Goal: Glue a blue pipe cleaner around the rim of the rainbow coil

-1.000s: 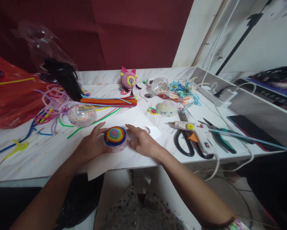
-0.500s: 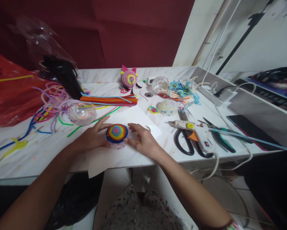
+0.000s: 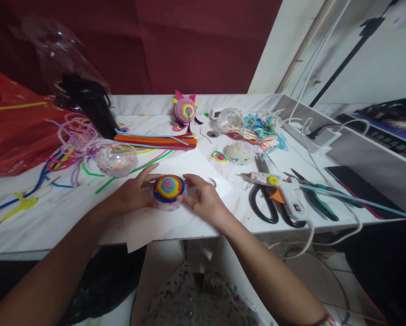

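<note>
A clear speckled plastic dome sits on white paper near the table's front edge. Coiled pipe cleaners cover its top in rings, pink in the middle, then light blue, yellow, orange and dark blue outside. My left hand curves around the dome's left side, thumb low and fingers behind. From the right, my right hand grips it, with the thumb at the front rim and the forefinger at the far edge. The white paper beneath hangs slightly over the table edge.
To the right lie a glue gun, scissors and pliers. Clear domes and an orange pipe cleaner bundle lie farther back. A pink eared ball stands behind, a red bag at left.
The view has shifted a little, so most things appear slightly farther right. Both hands keep their places around the dome, with no clear change in grip.
</note>
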{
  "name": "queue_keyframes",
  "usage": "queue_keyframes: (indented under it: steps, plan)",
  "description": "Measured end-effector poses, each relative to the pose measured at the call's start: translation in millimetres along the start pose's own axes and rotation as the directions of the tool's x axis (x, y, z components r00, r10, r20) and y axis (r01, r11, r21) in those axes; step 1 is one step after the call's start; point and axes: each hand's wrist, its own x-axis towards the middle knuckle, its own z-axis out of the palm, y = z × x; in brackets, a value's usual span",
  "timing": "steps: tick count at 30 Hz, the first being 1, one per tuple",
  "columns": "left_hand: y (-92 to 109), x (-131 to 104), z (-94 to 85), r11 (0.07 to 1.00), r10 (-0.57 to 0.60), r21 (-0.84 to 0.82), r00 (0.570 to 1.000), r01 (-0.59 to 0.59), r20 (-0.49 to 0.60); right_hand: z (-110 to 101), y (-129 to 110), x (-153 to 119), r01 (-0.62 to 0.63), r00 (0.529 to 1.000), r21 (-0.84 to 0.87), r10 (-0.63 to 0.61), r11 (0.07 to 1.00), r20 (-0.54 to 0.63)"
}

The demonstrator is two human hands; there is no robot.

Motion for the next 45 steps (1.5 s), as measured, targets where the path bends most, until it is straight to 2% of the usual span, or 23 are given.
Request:
queue_keyframes:
  steps: [8,15,23,28,34,39,45]
  plan:
    - [-2,0,-0.5,1.000,0.002,-0.025,1.000,-0.002,-0.015,-2,-2,1,-0.030,0.999,-0.013,0.030,0.999,0.044]
    - [9,6,2.3,0.998,-0.013,-0.059,0.999,0.016,0.052,-9,1,-7,-0.035,0.997,0.023,0.033,0.999,0.072]
    - [1,36,3.3,0.992,0.124,-0.054,0.978,-0.117,0.168,-9,14,-20,-0.013,0.999,0.000,0.013,1.000,-0.041]
    - [3,53,4.2,0.986,0.158,-0.097,0.962,-0.139,0.221,-9,17,-24,0.006,0.995,-0.022,-0.008,1.000,-0.103]
    - [-1,59,4.4,0.982,0.155,-0.149,0.954,-0.120,0.256,-14,22,-29,0.023,0.991,0.026,-0.020,0.999,-0.131]
    - [-6,59,-0.1,0.986,0.125,-0.136,0.971,-0.098,0.204,-27,24,-35,0.013,0.980,0.128,0.013,0.992,-0.198]
    - [-3,54,-10.9,0.994,0.104,-0.033,0.994,-0.106,-0.046,-37,19,-58,-0.005,0.959,0.073,0.026,0.997,-0.281]
